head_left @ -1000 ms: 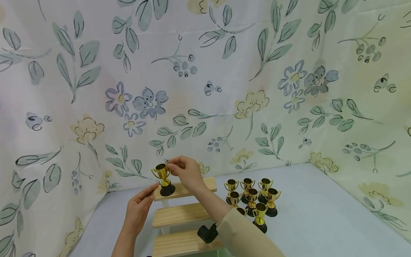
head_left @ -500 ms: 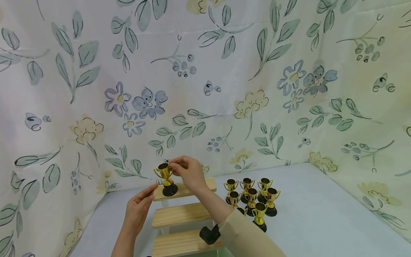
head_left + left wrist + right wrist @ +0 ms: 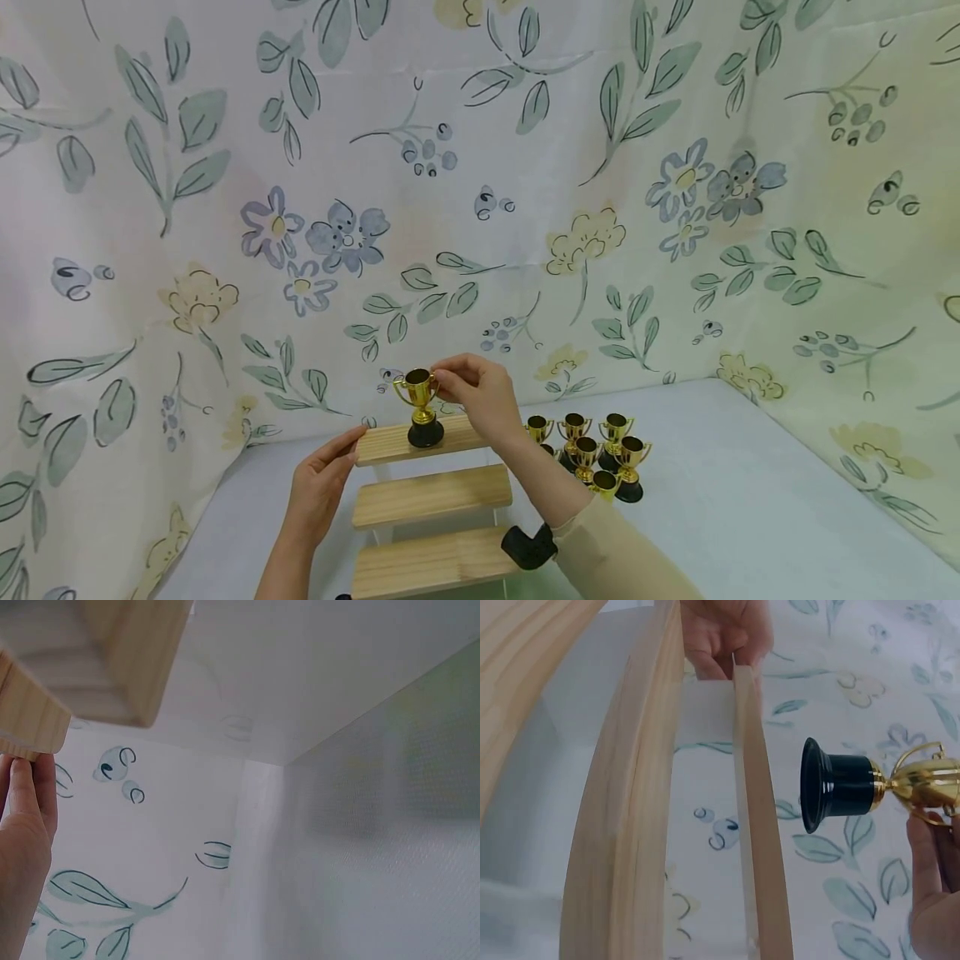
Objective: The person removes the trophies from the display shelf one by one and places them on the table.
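A small gold trophy cup (image 3: pixel 422 412) on a black base is upright over the middle of the top wooden shelf board (image 3: pixel 381 447). My right hand (image 3: pixel 483 398) pinches it by its right handle. In the right wrist view the trophy's black base (image 3: pixel 841 785) shows a gap from the board (image 3: pixel 759 802), so it is raised above it. My left hand (image 3: pixel 321 485) pinches the left end of the same board. In the left wrist view that left hand (image 3: pixel 24 825) has its fingertips against the board's end.
Two lower wooden boards, the middle one (image 3: pixel 431 497) and the bottom one (image 3: pixel 427 562), step down toward me. Several similar gold trophies (image 3: pixel 586 454) stand grouped on the white table (image 3: pixel 720 492) at right, partly behind my right arm. A floral cloth (image 3: pixel 480 250) hangs behind.
My right hand has carried the trophy rightward along the top board, from near its left end to about its middle. The left hand stays at the board's end.
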`<move>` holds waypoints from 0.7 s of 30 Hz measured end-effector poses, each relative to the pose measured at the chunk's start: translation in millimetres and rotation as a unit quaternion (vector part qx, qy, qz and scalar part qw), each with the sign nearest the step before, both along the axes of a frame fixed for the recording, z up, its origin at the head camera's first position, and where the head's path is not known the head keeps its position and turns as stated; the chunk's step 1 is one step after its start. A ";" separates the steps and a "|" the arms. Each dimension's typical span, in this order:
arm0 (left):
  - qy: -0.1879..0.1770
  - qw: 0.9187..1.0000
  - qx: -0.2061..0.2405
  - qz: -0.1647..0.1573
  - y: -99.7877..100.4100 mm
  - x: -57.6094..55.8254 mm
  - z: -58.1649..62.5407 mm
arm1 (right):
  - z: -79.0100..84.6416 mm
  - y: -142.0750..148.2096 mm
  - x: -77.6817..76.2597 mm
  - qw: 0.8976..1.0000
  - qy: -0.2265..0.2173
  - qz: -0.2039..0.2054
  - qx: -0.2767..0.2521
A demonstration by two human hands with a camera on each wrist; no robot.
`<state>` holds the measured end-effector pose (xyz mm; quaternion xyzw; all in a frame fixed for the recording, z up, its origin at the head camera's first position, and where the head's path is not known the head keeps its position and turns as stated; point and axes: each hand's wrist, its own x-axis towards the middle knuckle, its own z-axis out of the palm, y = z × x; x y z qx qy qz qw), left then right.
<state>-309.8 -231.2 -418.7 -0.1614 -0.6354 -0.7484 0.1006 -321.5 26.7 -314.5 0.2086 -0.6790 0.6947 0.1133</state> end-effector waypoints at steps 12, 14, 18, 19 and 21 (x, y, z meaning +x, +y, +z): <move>0.004 1.000 0.011 -0.005 -0.4 2.2 0.8 | -2.9 38.8 11.2 1.000 -0.021 -0.008 -0.006; 0.006 1.000 0.015 -0.006 -0.4 2.1 0.6 | -4.4 44.0 12.0 1.000 -0.023 -0.007 -0.003; 0.005 1.000 0.016 -0.009 0.2 1.9 1.1 | -7.9 54.6 14.0 1.000 -0.020 -0.016 0.008; 0.005 1.000 0.016 -0.009 0.4 1.8 1.4 | -8.6 57.5 14.8 1.000 -0.019 -0.018 0.009; 0.002 1.000 0.011 -0.006 0.5 1.8 1.8 | -10.2 63.5 16.2 0.999 -0.020 -0.024 0.014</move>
